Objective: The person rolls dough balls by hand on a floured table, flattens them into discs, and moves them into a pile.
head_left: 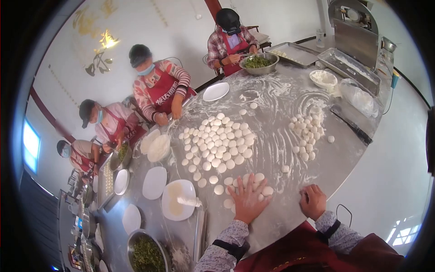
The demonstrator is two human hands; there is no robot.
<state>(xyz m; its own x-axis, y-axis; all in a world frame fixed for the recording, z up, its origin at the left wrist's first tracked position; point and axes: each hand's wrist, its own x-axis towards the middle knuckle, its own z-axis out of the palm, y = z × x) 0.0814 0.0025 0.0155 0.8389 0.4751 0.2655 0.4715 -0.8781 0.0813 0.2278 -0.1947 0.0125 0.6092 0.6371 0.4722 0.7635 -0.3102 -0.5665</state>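
Note:
My left hand lies flat with fingers spread on a small group of round dough pieces at the near side of the steel table. Some of those pieces are hidden under the palm. My right hand rests closed in a loose fist by the table's near right edge, with nothing visible in it. Just beyond my left hand is a big cluster of flattened dough balls. Farther right, a smaller heap of dough pieces sits in flour, with one lone dough piece nearer my right hand.
On the floured table are a white plate with a dough-dusted rolling tool, bowls of chopped greens, a long dark-handled knife, a flour bowl and metal trays. Several co-workers in red aprons line the far side.

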